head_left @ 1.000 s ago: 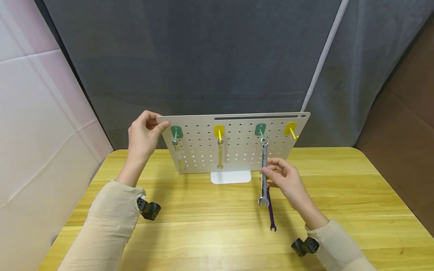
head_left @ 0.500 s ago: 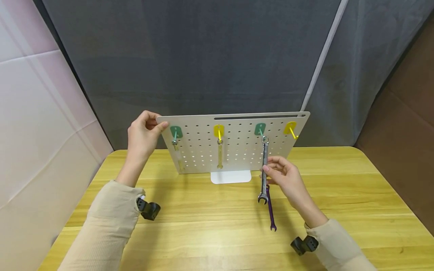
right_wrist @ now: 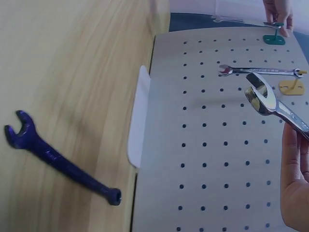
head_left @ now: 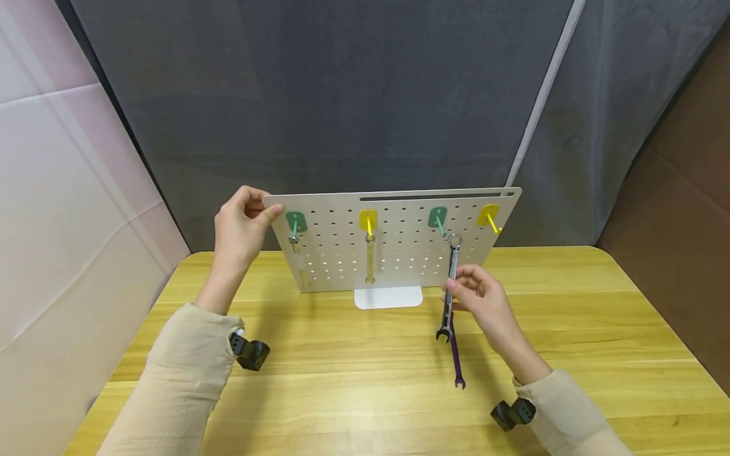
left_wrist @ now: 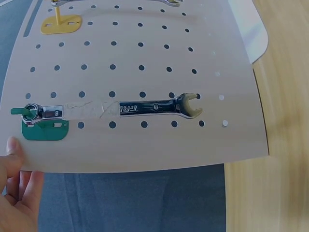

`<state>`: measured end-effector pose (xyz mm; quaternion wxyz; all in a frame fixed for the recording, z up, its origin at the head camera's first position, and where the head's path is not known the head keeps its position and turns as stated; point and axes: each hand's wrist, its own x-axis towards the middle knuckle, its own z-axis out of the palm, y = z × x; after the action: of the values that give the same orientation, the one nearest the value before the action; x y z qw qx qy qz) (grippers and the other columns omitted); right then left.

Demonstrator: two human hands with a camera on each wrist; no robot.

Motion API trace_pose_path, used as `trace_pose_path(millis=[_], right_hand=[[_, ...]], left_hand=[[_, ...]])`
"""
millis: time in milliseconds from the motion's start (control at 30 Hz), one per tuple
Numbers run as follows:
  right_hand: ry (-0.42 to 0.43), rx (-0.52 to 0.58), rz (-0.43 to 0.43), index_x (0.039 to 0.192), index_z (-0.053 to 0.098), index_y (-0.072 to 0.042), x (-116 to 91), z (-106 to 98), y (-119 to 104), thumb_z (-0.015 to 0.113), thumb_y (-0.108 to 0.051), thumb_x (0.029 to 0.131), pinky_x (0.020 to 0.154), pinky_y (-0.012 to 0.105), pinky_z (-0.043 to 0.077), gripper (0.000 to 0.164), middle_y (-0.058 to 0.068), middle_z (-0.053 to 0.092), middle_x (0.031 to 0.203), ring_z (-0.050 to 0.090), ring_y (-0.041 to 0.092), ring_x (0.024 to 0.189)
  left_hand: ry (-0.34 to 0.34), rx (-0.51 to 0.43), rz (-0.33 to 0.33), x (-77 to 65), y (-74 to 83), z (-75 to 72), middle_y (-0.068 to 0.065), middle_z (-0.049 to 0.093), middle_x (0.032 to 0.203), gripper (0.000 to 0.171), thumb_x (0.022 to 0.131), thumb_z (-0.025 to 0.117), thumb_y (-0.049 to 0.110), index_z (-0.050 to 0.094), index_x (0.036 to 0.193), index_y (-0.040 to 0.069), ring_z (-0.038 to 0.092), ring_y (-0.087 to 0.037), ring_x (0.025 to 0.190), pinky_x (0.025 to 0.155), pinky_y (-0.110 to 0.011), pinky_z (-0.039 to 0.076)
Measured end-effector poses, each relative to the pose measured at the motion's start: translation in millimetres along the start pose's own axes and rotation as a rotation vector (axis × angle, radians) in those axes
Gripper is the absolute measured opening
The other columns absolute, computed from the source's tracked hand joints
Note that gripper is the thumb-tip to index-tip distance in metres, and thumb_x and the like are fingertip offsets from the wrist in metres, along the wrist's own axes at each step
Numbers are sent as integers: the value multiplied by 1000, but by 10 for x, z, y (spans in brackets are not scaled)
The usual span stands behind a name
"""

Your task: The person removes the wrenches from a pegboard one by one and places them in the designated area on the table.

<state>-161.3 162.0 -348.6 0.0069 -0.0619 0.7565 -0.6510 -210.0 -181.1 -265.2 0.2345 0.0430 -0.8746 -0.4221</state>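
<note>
My left hand [head_left: 239, 231] pinches the upper left corner of a white pegboard [head_left: 399, 256] between thumb and fingers. With my right hand [head_left: 485, 304] I grip a silver combination wrench [head_left: 454, 261] by its shank, ring end up and open end down. Its ring sits just right of and below the tip of the right green hook [head_left: 438, 218], apparently apart from it. One silver wrench [left_wrist: 149, 107] hangs on the left green hook [left_wrist: 46, 129]. Another wrench [head_left: 370, 261] hangs from the left yellow hook [head_left: 369, 220].
A purple wrench [head_left: 456, 361] lies on the wooden table [head_left: 342, 380] below my right hand. The right yellow hook [head_left: 488, 216] holds nothing. A white foot [head_left: 388, 298] juts out under the board. Dark grey fabric [head_left: 342, 95] stands behind.
The gripped wrench's ring end has shifted right and slightly down, away from the green hook's tip, so the wrench now leans right at the top. My left hand stays put.
</note>
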Motion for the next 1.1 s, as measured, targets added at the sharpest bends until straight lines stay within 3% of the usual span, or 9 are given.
trace_pose_path(millis=[533, 833, 1100], right_hand=[[-15, -66, 110, 110, 48, 7, 42, -139, 297, 57, -10, 95, 74, 26, 56, 25, -14, 60, 81, 61, 1, 75], [-49, -79, 184, 113, 46, 11, 50, -262, 465, 56, -7, 94, 74, 29, 58, 28, -11, 57, 82, 63, 3, 75], [-72, -152, 241, 119, 45, 14, 15, -342, 604, 58, -2, 91, 69, 26, 57, 35, -5, 60, 83, 63, 6, 72]], left_hand=[[1, -2, 3, 0, -9, 2, -9, 61, 93, 27, 88, 68, 20, 60, 106, 1, 49, -4, 76, 69, -12, 39], [2, -8, 6, -1, -9, 4, -10, 61, 93, 27, 88, 68, 19, 60, 106, 1, 48, -3, 75, 68, -11, 38], [3, -2, 7, -11, 3, 2, -8, 60, 92, 26, 89, 67, 18, 59, 106, 0, 49, -2, 75, 69, -12, 39]])
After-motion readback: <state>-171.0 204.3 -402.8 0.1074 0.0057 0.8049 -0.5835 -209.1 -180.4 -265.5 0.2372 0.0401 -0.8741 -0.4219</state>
